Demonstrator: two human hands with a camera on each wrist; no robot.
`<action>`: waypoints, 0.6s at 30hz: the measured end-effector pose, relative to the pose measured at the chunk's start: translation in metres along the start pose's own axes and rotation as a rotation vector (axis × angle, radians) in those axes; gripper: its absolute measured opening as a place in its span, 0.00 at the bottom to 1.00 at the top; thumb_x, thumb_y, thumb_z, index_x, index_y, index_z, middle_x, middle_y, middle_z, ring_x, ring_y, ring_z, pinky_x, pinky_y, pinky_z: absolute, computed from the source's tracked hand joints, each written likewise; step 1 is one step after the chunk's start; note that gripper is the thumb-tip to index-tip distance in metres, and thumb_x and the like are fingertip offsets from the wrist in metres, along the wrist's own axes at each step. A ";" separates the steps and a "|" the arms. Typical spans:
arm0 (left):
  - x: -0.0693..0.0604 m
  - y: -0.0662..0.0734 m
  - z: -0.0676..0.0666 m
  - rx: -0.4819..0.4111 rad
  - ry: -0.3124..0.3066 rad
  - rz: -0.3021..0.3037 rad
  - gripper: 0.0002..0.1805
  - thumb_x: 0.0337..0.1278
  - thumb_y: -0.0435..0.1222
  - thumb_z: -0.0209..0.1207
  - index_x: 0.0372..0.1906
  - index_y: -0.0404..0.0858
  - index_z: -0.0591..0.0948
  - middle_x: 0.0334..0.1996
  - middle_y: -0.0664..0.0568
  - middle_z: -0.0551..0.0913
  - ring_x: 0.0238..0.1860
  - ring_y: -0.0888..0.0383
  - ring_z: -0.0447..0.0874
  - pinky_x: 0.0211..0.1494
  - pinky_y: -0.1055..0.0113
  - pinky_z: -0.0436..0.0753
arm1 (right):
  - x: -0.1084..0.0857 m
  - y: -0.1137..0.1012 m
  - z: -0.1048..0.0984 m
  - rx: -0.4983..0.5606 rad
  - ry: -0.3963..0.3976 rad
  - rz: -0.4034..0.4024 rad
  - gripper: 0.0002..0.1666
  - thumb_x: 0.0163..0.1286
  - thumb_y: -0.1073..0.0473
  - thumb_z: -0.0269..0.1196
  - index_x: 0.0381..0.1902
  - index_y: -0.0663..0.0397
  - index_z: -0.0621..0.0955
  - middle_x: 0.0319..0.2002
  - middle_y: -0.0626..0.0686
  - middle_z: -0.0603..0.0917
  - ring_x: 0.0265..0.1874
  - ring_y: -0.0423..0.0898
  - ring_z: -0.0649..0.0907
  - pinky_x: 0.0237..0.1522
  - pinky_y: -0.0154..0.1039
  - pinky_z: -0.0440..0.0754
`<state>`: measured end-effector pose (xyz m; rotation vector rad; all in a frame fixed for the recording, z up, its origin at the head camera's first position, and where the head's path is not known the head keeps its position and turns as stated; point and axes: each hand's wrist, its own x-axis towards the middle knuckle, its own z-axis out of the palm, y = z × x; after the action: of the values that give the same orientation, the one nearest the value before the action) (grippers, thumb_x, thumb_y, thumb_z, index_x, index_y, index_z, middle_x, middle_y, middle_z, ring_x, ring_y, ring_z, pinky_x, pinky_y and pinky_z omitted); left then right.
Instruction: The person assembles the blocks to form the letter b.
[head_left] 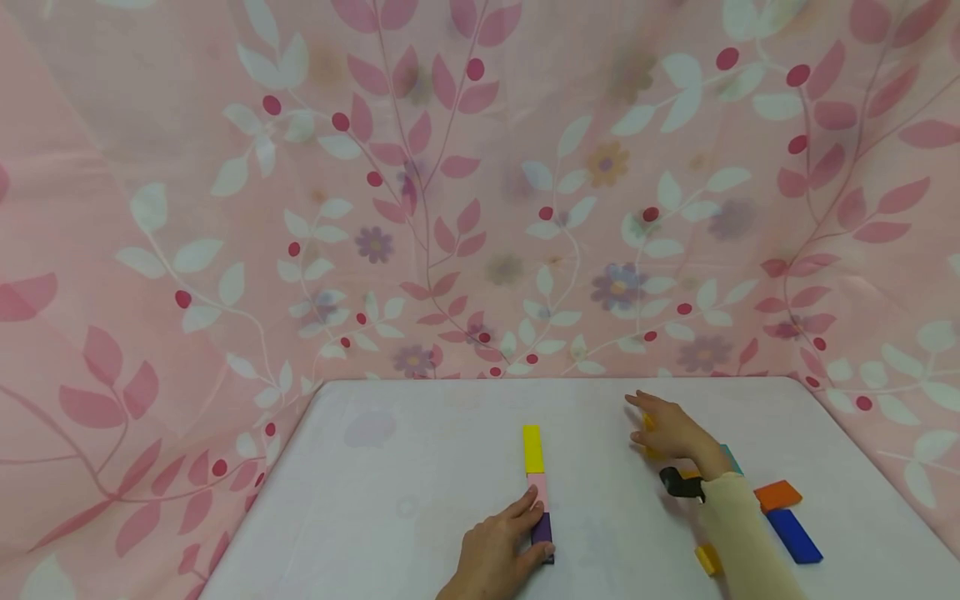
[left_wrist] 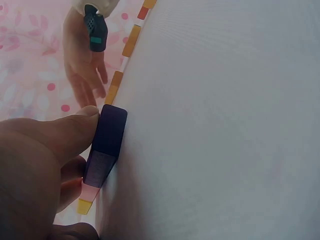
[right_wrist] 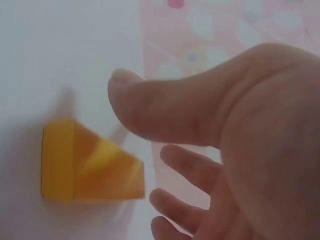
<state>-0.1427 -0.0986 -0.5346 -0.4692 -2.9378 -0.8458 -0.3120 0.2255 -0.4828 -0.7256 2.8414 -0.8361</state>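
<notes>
On the white table, a yellow block (head_left: 532, 448), a pink block (head_left: 537, 487) and a dark purple block (head_left: 542, 533) lie end to end in a row. My left hand (head_left: 495, 550) pinches the purple block, thumb at its near end and fingers toward the pink one; the left wrist view shows the thumb against the purple block (left_wrist: 111, 127). Over on the right, my right hand (head_left: 671, 429) hovers with spread fingers above a yellow-orange block (right_wrist: 58, 160). The right wrist view shows a gap between the thumb and that block, which the hand partly hides from above.
Around the right forearm lie a teal block (head_left: 731, 458), an orange block (head_left: 778, 495), a blue block (head_left: 795, 536) and a small yellow block (head_left: 707, 560). An orange piece (head_left: 690, 474) is partly hidden by the wrist camera (head_left: 678, 483). Behind the table hangs a pink leaf-patterned cloth (head_left: 480, 250).
</notes>
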 end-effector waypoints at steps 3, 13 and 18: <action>0.000 0.000 0.000 0.001 0.000 0.000 0.31 0.63 0.56 0.70 0.68 0.50 0.84 0.74 0.63 0.78 0.63 0.48 0.88 0.45 0.47 0.89 | -0.004 0.010 -0.004 0.033 -0.044 0.057 0.43 0.69 0.58 0.71 0.77 0.67 0.69 0.75 0.77 0.67 0.72 0.79 0.68 0.70 0.77 0.66; -0.001 0.000 0.000 -0.012 -0.002 -0.001 0.31 0.64 0.55 0.70 0.68 0.50 0.84 0.74 0.63 0.77 0.64 0.48 0.87 0.46 0.47 0.89 | -0.011 0.023 -0.016 0.059 -0.043 0.156 0.52 0.64 0.49 0.77 0.78 0.65 0.68 0.75 0.76 0.68 0.71 0.78 0.69 0.69 0.78 0.66; 0.000 0.001 -0.002 -0.007 -0.001 0.005 0.31 0.64 0.56 0.70 0.69 0.50 0.83 0.74 0.62 0.78 0.64 0.47 0.87 0.44 0.48 0.89 | -0.015 0.022 -0.024 0.023 -0.032 0.223 0.52 0.58 0.47 0.80 0.74 0.65 0.73 0.71 0.79 0.70 0.69 0.80 0.67 0.68 0.79 0.64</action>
<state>-0.1422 -0.0991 -0.5329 -0.4771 -2.9338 -0.8558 -0.3132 0.2605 -0.4750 -0.4051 2.8110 -0.8123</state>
